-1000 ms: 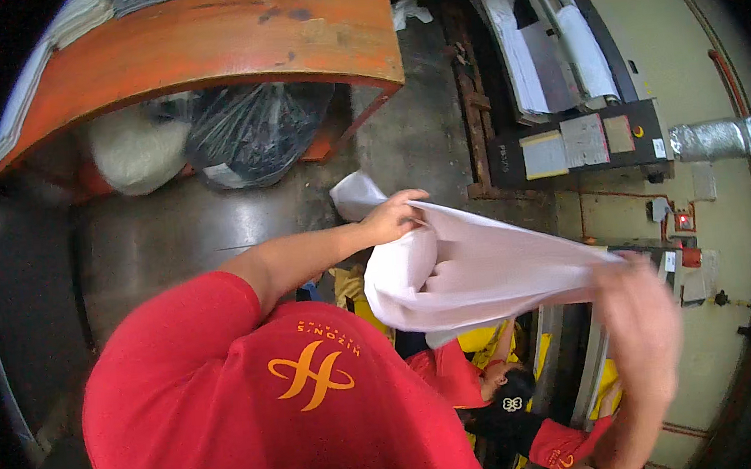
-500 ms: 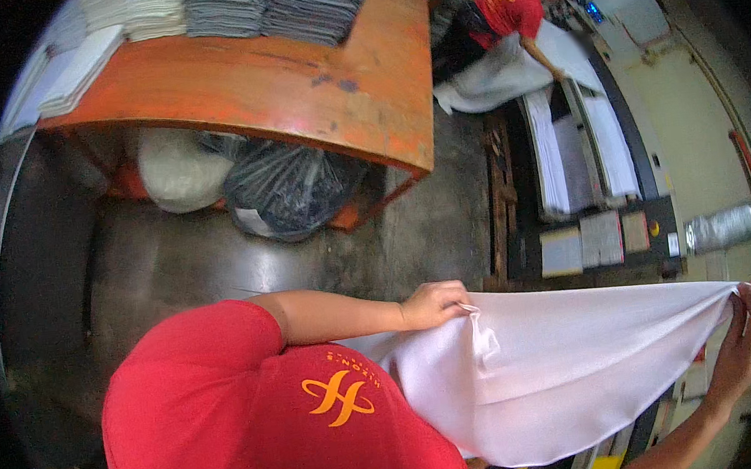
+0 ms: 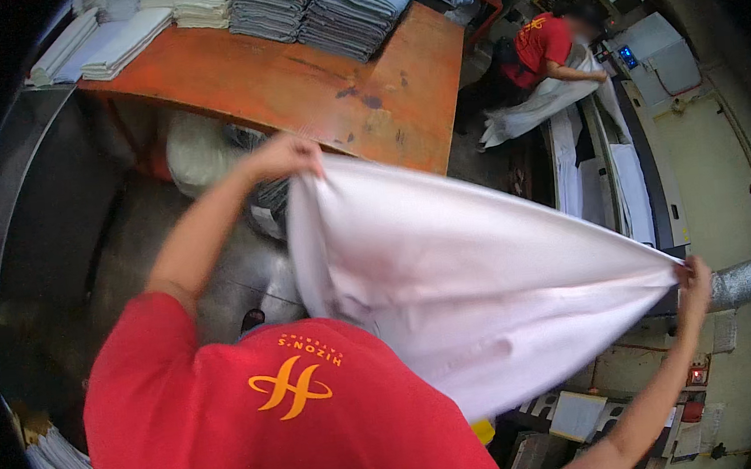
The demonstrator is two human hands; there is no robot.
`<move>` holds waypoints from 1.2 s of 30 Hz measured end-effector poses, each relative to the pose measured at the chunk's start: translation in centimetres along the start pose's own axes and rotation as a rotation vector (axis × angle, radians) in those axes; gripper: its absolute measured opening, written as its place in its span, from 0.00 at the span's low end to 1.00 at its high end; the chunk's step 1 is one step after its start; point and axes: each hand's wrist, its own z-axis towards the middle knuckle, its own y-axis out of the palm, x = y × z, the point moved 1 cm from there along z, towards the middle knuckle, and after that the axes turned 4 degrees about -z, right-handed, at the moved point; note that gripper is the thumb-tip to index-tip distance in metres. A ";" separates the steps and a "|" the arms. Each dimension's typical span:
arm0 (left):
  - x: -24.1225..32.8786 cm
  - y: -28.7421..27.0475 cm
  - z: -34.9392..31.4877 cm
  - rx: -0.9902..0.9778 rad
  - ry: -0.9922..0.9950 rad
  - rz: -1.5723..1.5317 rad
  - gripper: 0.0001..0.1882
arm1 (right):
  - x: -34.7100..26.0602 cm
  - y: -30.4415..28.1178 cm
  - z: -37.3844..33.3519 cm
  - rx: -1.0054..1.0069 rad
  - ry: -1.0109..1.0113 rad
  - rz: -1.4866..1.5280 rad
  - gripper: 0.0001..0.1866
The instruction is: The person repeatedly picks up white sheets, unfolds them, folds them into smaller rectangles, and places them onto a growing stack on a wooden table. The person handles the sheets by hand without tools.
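Note:
A white cloth [image 3: 476, 261] is stretched between my two hands, its upper edge pulled taut and slanting down to the right. My left hand [image 3: 291, 157] grips one upper corner in front of the orange table. At the far right, my right hand [image 3: 695, 285] pinches the other corner near the silver duct. Below the hands the fabric hangs loose in front of my red shirt, slightly smeared by motion. The fingertips of both hands are partly hidden in the cloth's folds.
Stacks of folded grey cloths [image 3: 356, 13] and white cloths [image 3: 126, 42] lie on the orange table [image 3: 382, 100]. Wrapped bundles [image 3: 194, 156] sit beneath it. A co-worker [image 3: 543, 52] in red handles a white cloth by a long machine [image 3: 602, 165]. A silver duct [image 3: 750, 280] juts out at right.
My left hand has moved up and left, spreading the cloth wider. My right hand has shifted slightly left. The co-worker has lifted the other cloth and stands more upright.

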 end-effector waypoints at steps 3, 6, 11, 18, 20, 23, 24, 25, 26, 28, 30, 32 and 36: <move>7.4 -7.2 0.2 0.100 0.062 0.140 0.04 | 0.9 9.8 -1.0 -0.131 -0.057 -0.140 0.10; 15.1 -10.2 -0.6 0.137 0.078 0.310 0.03 | -0.3 17.2 -0.5 -0.032 0.077 0.171 0.08; 21.4 -12.0 -2.6 0.142 0.074 0.785 0.06 | -4.1 21.7 0.5 0.012 0.004 -0.042 0.10; 14.7 -13.9 -8.2 0.345 0.142 0.528 0.08 | -11.0 16.1 3.2 -0.045 -0.163 -0.255 0.08; 9.8 -12.5 -11.0 0.449 0.196 1.060 0.10 | -13.6 13.5 3.0 0.171 -0.197 -0.130 0.06; -1.0 -5.3 -16.1 0.968 -0.225 0.922 0.15 | -18.2 8.9 1.8 0.452 -0.258 -0.110 0.07; -4.5 -1.7 -17.2 1.136 -0.325 0.951 0.17 | -20.1 7.5 1.0 0.538 -0.316 -0.151 0.08; -7.5 0.0 -19.2 0.773 -0.496 0.231 0.20 | -21.8 6.2 0.2 0.616 -0.357 -0.190 0.08; -9.7 4.0 -20.5 0.897 -0.530 -0.187 0.16 | -23.2 5.0 -0.8 0.693 -0.398 -0.229 0.09; -12.6 7.8 -22.2 0.833 -0.667 -0.875 0.09 | -26.1 3.8 -2.4 0.701 -0.425 -0.252 0.10; -13.1 9.0 -22.6 0.924 -0.467 -0.933 0.07 | -27.7 2.9 -3.9 0.652 -0.411 -0.242 0.11; -11.8 7.2 -21.6 1.025 -0.309 -0.890 0.07 | -28.5 2.8 -5.4 0.556 -0.353 -0.184 0.11; -6.0 0.5 -18.0 1.143 -0.147 -0.341 0.11 | -30.9 5.1 -8.5 0.247 -0.435 0.158 0.10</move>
